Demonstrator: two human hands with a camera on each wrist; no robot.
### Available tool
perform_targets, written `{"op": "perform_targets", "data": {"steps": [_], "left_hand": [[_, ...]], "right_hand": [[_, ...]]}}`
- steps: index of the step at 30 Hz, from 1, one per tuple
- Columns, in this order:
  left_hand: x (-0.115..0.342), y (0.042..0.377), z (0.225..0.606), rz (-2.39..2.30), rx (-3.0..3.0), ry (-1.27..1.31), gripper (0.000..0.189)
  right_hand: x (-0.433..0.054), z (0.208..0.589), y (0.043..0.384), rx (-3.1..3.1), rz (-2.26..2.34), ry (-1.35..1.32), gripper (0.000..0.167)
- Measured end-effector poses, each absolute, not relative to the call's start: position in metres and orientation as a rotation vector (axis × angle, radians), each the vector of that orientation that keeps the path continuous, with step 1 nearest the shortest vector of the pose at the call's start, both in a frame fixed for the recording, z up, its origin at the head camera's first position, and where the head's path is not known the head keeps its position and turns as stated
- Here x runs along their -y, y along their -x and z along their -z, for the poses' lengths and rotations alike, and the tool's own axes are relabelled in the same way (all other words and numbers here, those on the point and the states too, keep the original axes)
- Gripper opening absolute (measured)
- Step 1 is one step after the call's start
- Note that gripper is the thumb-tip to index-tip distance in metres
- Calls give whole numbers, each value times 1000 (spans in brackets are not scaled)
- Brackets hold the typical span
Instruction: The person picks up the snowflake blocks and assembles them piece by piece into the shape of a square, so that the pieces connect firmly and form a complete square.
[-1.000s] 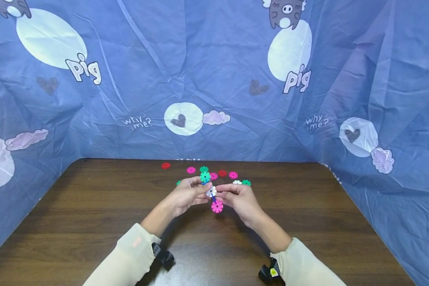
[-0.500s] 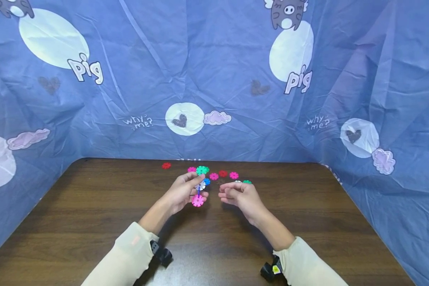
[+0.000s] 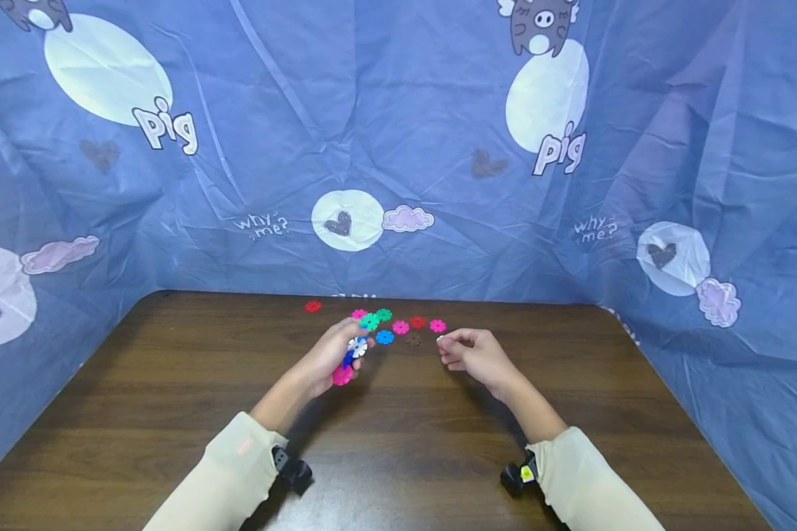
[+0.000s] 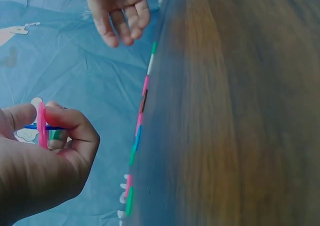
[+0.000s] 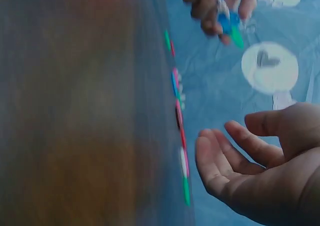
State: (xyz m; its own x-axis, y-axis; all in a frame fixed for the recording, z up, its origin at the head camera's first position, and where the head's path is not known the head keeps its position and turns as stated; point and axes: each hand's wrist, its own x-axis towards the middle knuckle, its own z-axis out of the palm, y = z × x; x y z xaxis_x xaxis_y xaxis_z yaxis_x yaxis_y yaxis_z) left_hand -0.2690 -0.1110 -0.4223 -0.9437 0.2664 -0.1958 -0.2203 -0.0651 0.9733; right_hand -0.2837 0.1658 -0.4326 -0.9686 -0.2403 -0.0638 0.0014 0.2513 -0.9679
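Note:
My left hand grips a joined chain of notched snowflake discs. In the head view its green disc is at the far end, a white disc sits in the middle and a pink disc at the near end, with blue discs seen edge-on between. My right hand hovers over the table, fingertips close to a loose white disc that they partly cover. In the right wrist view the right hand has its fingers loosely bent, thumb apart and nothing held.
Loose discs lie flat towards the table's back: a red disc, a green disc, a blue disc, a brown disc, another red disc and several pink ones. A blue printed cloth hangs behind the wooden table.
The left hand has moved left with the chain, now tilted differently. My right hand has come away from the chain and shifted right, to the loose white disc.

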Motion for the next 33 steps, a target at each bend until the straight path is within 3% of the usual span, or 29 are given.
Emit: {"op": "perform_targets", "data": {"steps": [7, 16, 26, 33], "left_hand": [[113, 268, 422, -1983, -1957, -10, 43], [111, 266, 423, -2000, -1891, -7, 20], [108, 263, 426, -2017, -1822, -43, 19], [107, 261, 428, -2040, -1769, -40, 18]], "right_hand": [[-199, 434, 307, -2659, 1418, 338, 21], [-228, 444, 339, -2864, 1107, 515, 14], [-230, 451, 355, -2885, 853, 570, 31], [-227, 452, 358, -2877, 834, 574, 22]]}}
